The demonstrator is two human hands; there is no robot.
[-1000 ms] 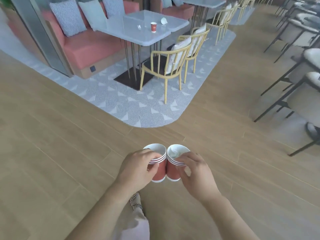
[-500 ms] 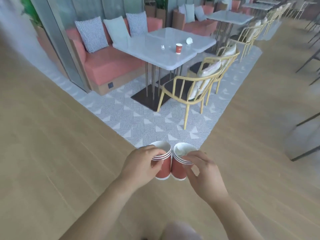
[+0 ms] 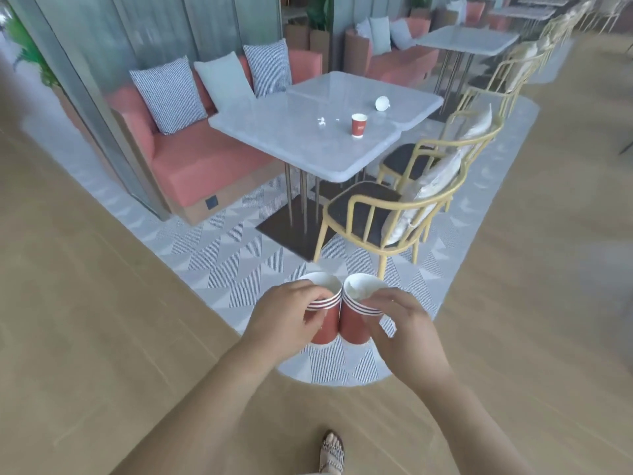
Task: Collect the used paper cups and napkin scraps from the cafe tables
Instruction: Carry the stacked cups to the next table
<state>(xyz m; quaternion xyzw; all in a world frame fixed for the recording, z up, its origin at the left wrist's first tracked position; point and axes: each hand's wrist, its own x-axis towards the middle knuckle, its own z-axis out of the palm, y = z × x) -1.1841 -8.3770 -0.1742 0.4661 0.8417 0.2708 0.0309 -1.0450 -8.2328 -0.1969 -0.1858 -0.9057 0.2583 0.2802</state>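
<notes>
Two cup stacks in hand, one cup and scraps on the table

Both forearms reaching forward and down from the bottom edge, wrists bent inward, hands side by side at chest-front height above the patterned rug point(image 3: 239, 262). Left hand point(image 3: 284, 320) closed round a stack of red paper cups point(image 3: 323, 317), thumb across the white-striped rims, fingers curled round the far side. Right hand point(image 3: 407, 334) wrapped likewise round a second red cup stack point(image 3: 356, 323), index finger lying over the rim, thumb low on the wall. Stacks upright, touching along their sides; something white and crumpled inside the right-hand one, too blurred to identify.

Farther off, on the pale marble-look cafe table point(image 3: 308, 142): a single red paper cup point(image 3: 358, 125) standing upright near the right edge, a small mark on its side too small to read. Just left of it, white napkin scraps point(image 3: 322, 121) lying apart from the cup. Behind and right, a white rounded object point(image 3: 382, 103), possibly a tipped cup or a wad of paper, not clear which.

Beside the table, two yellow-framed chairs point(image 3: 387, 214) with dark seats; opposite, a coral bench point(image 3: 205, 166) with checked and plain cushions. No legible writing anywhere. At the bottom edge, one sandalled foot point(image 3: 331, 452) on the wood floor.
</notes>
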